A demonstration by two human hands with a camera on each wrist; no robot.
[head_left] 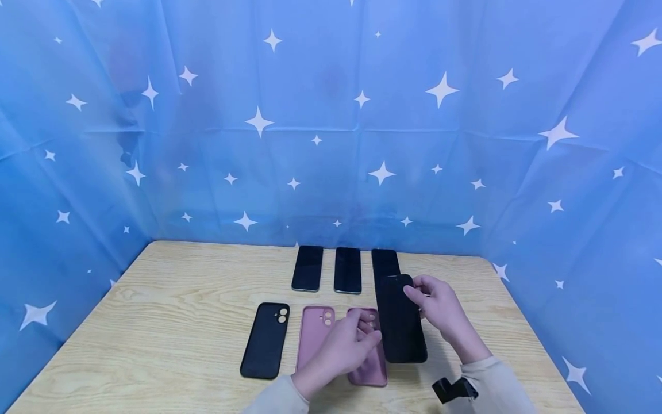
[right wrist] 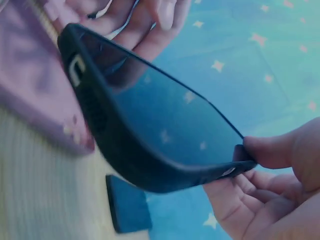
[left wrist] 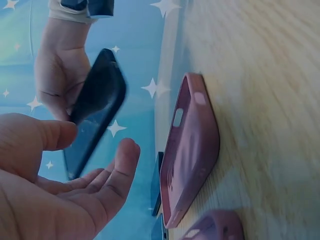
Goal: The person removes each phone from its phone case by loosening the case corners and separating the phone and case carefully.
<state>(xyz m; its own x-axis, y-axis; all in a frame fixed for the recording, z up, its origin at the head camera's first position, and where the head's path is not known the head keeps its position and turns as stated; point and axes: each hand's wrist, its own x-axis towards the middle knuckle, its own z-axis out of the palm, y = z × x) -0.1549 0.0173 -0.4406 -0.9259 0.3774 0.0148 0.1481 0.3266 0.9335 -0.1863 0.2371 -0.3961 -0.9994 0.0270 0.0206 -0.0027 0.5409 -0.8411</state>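
My right hand (head_left: 443,309) holds a smartphone in a black case (head_left: 404,325) by its upper right corner, thumb on the screen side and fingers behind. The right wrist view shows the case's rim around the phone (right wrist: 165,120), tilted above the table. My left hand (head_left: 341,348) hovers over a pink phone case (head_left: 371,371), close to the phone's left edge. In the left wrist view, the left fingers (left wrist: 117,182) are spread and loosely bent beside the phone (left wrist: 97,110); whether they touch it is unclear. A second pink case (head_left: 312,330) lies partly behind the left hand.
A black phone case (head_left: 265,342) lies at the left of the row. Farther back, three dark phones lie face up: a left one (head_left: 307,268), a middle one (head_left: 347,270) and a right one (head_left: 385,261), partly covered by the held phone. A starry blue curtain (head_left: 320,155) surrounds the wooden table (head_left: 170,322).
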